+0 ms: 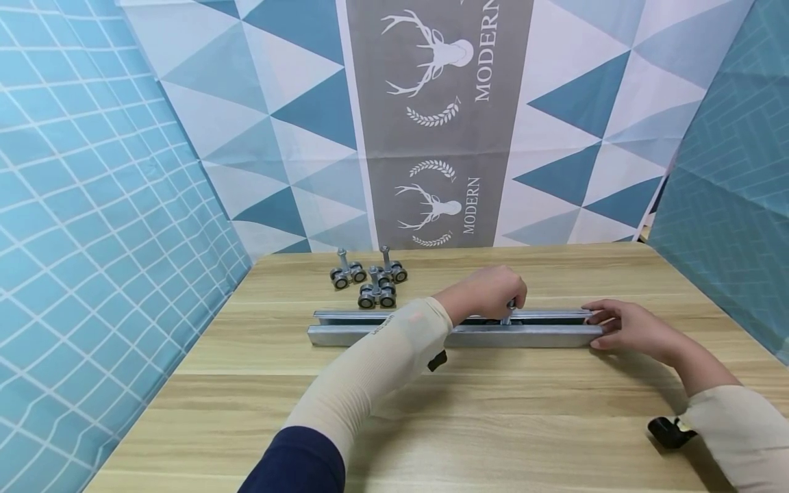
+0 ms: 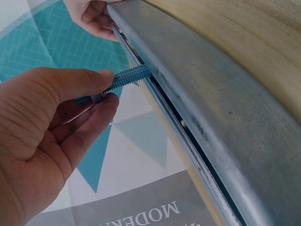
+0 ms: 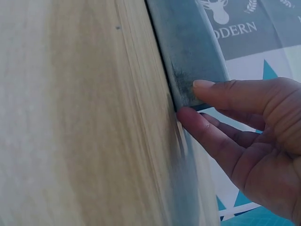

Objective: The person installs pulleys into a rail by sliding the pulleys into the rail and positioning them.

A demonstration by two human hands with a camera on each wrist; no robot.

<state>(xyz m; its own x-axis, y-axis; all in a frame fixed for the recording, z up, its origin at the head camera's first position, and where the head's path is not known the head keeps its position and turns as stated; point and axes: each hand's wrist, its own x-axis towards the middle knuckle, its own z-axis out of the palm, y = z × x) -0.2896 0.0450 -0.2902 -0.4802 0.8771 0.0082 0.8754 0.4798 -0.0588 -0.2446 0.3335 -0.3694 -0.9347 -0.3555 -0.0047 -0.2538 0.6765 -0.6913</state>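
A long silvery metal rail (image 1: 351,336) with a slot along its top lies crosswise on the table. My left hand (image 1: 487,293) is over the slot, right of the rail's middle. Between thumb and fingers it pinches a threaded bolt (image 2: 129,77) that stands out of the slot, with a nut by the fingertips. Whatever the bolt joins to inside the rail is hidden. My right hand (image 1: 641,333) holds the rail's right end, its thumb (image 3: 207,89) on the metal wall and the other fingers around the end.
Three wheeled trolleys with upright bolts stand behind the rail's left half: a left one (image 1: 348,275), a front one (image 1: 377,297) and a back one (image 1: 397,272). Patterned cloth (image 1: 296,137) hangs behind the wooden table (image 1: 259,390), with blue cloth at both sides.
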